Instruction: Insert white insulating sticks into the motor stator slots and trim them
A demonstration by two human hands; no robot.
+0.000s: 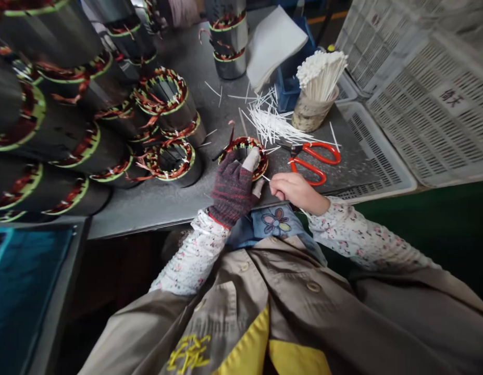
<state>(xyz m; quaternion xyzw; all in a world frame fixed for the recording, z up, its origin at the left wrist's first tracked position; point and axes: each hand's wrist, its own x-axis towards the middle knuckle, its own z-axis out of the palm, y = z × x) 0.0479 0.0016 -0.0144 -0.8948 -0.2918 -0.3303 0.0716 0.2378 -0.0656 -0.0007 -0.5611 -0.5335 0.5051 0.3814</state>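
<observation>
A motor stator [247, 148] with copper windings stands at the near edge of the grey table [163, 200]. My left hand [233, 187], in a dark knitted glove with taped fingertips, is wrapped over the stator's near rim. My bare right hand [296, 190] is closed in a pinch on a thin white strip [265, 178], its tip at the stator's right rim. Red-handled scissors [313, 159] lie just right of the stator. Loose white strips [270, 122] are scattered behind it.
Several stators [163, 104] are stacked at the left and back of the table. A cup of white strips [317, 96] stands behind the scissors. White plastic crates [421, 88] fill the right. A blue bin [26, 281] sits lower left.
</observation>
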